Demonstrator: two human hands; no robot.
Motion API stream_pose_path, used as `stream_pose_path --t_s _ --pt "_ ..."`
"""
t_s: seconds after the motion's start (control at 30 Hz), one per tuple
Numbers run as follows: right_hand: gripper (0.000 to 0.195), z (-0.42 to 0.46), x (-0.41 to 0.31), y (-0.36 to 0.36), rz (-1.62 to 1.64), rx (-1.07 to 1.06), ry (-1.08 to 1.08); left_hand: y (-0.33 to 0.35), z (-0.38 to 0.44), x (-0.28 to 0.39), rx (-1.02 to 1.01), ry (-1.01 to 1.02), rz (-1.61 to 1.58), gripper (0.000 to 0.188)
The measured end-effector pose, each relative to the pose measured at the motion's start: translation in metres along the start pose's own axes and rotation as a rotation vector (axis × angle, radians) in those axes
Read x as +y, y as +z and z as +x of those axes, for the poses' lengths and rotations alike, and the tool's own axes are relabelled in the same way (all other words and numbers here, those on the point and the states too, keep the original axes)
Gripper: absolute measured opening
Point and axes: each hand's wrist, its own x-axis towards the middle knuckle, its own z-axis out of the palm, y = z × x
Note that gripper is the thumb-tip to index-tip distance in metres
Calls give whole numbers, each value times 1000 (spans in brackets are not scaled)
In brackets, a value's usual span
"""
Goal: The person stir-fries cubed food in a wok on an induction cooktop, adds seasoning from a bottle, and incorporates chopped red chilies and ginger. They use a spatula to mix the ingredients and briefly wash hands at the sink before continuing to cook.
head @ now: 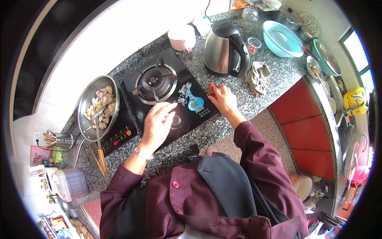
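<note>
My left hand [158, 125] hovers over the front of the black glass gas hob [185, 128], fingers curled, with no object visible in it. My right hand [223, 100] is at the hob's right edge on the granite counter, its fingertips on small red pieces [210, 88], perhaps dried chillies. Between the hands a blue translucent item [195, 103] and some crumpled pale bits [182, 94] lie on the hob. To the left, a frying pan [84, 125] with chunks of pale meat [104, 97] sits on an induction cooker [122, 140], a wooden-handled metal spatula [101, 152] resting in it.
An electric kettle [217, 49] and a crumpled cloth [258, 78] stand beyond my right hand. Farther right are a light blue basin [282, 38] and a plastic cup [254, 42]. A pink container [181, 37] is behind the burner [155, 81]. Chopsticks [98, 162] lie beside the spatula handle.
</note>
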Motion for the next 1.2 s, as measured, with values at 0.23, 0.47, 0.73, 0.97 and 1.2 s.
stream_pose_path --t_s 0.23,0.47,0.73,0.97,1.2 --pt "21 -9 16 -1 -26 -222 -24 110 78 -51 -230 111 55 29" --pt "19 -17 23 -13 -74 -249 -57 181 121 -74 -377 167 277 38" --pt "17 -18 34 -12 116 -247 199 185 144 -72 -549 240 414 10" --pt "12 -10 39 -12 468 38 312 184 135 -83 -470 158 252 9" --pt "9 -3 24 -29 1116 -238 773 158 94 -57 -339 -255 -433 14"
